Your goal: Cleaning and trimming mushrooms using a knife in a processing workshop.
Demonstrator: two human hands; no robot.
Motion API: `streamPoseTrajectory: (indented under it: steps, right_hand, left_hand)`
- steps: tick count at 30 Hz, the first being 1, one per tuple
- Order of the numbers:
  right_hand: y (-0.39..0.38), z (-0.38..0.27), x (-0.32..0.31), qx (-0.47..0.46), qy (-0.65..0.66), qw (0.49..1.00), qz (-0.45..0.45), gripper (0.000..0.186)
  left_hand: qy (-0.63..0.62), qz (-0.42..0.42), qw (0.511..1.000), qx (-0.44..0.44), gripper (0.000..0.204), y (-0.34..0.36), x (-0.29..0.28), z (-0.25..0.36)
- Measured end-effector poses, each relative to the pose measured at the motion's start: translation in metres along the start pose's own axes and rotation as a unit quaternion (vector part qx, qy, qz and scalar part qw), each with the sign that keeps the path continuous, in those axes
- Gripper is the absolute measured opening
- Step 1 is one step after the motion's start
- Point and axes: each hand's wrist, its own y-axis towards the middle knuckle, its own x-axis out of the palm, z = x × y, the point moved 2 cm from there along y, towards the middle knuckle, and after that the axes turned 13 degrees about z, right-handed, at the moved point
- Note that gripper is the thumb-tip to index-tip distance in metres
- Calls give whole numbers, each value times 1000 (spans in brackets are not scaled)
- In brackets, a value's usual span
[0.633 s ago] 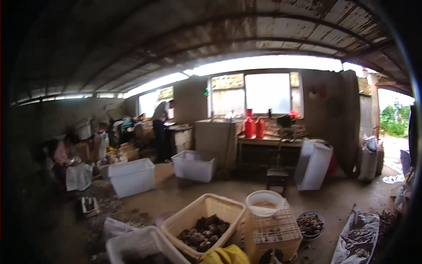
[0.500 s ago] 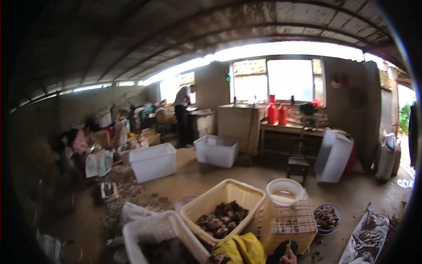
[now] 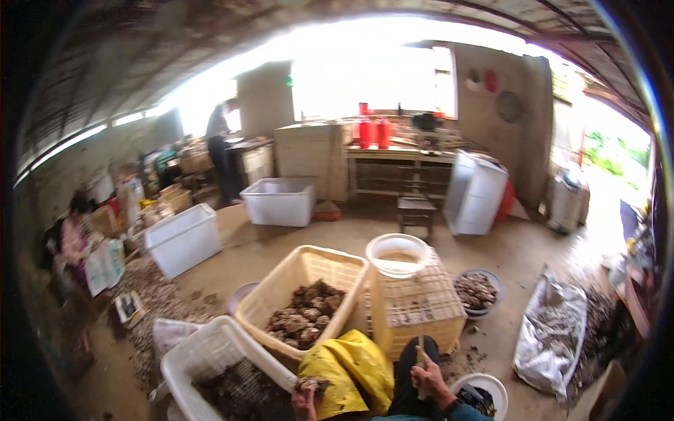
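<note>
At the lower edge, my left hand [image 3: 305, 401] is closed around a brown, soil-covered lump [image 3: 314, 384], beside the yellow cloth [image 3: 351, 368] draped over my knee. My right hand [image 3: 430, 379] grips a thin, pale stick-like tool [image 3: 421, 349], held upright above my dark trouser leg; I cannot make out its exact kind. Ahead of the left hand, a cream plastic crate [image 3: 256, 298] holds a heap of similar brown lumps [image 3: 307, 314]. Nearer and to the left, a white tub [image 3: 184, 375] contains dark soil or scraps. A white bucket [image 3: 500, 393] with dark bits stands by my right forearm.
A wide white bowl [image 3: 372, 263] rests on an upturned yellow crate [image 3: 414, 302]. To its right are a basin [image 3: 497, 303] of brown pieces and a silvery sack [image 3: 554, 337]. White tubs [image 3: 182, 242] stand farther off. A person [image 3: 223, 158] stands at the back left.
My view has tilted down and turned right, so the room appears shifted left and up. Both hands now show more fully, along with the bucket by my right arm.
</note>
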Motion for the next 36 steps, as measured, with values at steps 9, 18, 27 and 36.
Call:
streamPoseTrajectory:
  steps: [9,18,27,36]
  right_hand:
    - [-4,-1,5,-4,30,999,-43,65]
    - [12,20,5,-63,6,997,-33,68]
    - [-3,4,1,-29,-47,998,1,64]
    - [1,2,-10,-40,-7,999,16,67]
  left_hand:
    - [153,-1,982,110,29,-7,-8,13]
    - [68,54,996,-22,31,-8,-11,15]
    - [159,51,985,34,29,-11,-15,13]
    - [141,50,989,3,25,-13,-4,8]
